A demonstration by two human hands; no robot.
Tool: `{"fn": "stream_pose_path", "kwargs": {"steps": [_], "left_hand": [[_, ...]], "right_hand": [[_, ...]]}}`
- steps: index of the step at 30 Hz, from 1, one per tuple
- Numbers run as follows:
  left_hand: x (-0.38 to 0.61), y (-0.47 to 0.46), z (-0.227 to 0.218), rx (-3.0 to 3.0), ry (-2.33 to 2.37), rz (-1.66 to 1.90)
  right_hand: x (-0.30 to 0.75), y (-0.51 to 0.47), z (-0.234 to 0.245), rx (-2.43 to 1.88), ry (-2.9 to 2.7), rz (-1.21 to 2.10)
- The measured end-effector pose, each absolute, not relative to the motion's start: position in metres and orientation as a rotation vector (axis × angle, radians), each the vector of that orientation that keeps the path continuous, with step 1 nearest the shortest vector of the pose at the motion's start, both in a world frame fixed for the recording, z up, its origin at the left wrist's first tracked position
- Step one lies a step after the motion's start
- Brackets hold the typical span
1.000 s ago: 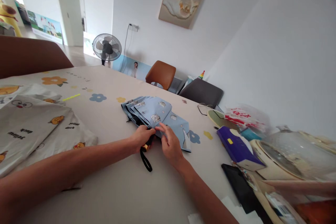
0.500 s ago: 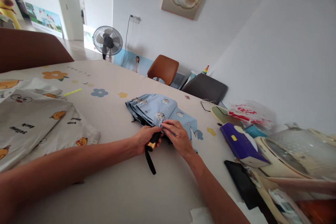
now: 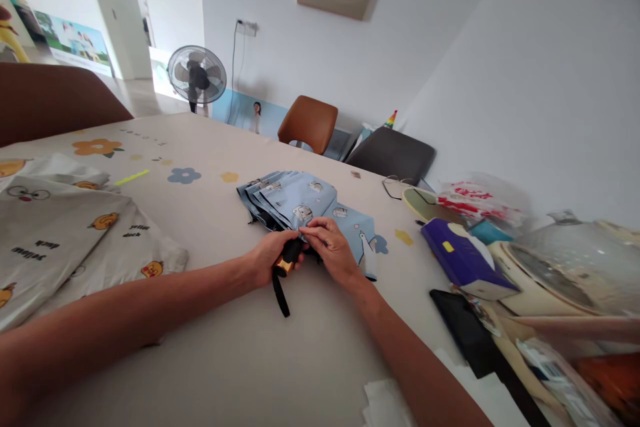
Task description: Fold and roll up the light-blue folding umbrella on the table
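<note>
A light blue folding umbrella (image 3: 313,197) with white animal prints lies partly folded over the table, its pleats loose and fanned out to the left and right. My left hand (image 3: 273,257) is closed around its black and gold handle (image 3: 284,265), from which a black wrist strap (image 3: 281,297) hangs. My right hand (image 3: 330,247) pinches the edge of the blue fabric just beside the handle, thumb and fingers together. The underside of the umbrella and its ribs are mostly hidden by the cloth.
Crumpled duck-print fabric (image 3: 95,227) covers the table's left side. To the right are a purple tissue box (image 3: 465,257), a black phone-like slab (image 3: 460,327), a glass-lidded pot (image 3: 560,267), eyeglasses (image 3: 395,187) and a plastic bag (image 3: 480,203). Chairs (image 3: 309,123) and a fan (image 3: 197,75) stand beyond.
The camera view has shifted slightly. Both hands remain on the umbrella, the left at the handle and the right at the fabric edge, with only small finger movement.
</note>
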State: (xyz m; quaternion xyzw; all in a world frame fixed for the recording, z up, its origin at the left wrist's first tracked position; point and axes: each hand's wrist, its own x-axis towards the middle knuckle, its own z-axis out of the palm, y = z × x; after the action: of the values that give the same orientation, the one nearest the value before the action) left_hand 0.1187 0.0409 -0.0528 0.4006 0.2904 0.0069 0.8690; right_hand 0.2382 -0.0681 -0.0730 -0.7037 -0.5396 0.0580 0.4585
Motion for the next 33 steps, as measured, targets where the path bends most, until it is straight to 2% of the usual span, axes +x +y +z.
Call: {"fn": "stream_pose_path", "kwargs": {"steps": [10, 19, 26, 33], "left_hand": [[0.122, 0.042, -0.062, 1.04, 0.51, -0.002], [0.123, 0.043, -0.064, 1.135, 0.522, -0.007], [0.122, 0.038, -0.059, 1.094, 0.59, 0.012], [0.119, 0.037, -0.048, 1.027, 0.582, -0.032]], "right_hand": [[0.235, -0.067, -0.076, -1.715, -1.292, 0.061], [0.237, -0.068, -0.068, -1.72, -1.312, 0.116], [0.232, -0.064, -0.063, -1.875, -1.528, -0.304], [0.238, -0.056, -0.066, -1.894, -1.628, -0.081]]}}
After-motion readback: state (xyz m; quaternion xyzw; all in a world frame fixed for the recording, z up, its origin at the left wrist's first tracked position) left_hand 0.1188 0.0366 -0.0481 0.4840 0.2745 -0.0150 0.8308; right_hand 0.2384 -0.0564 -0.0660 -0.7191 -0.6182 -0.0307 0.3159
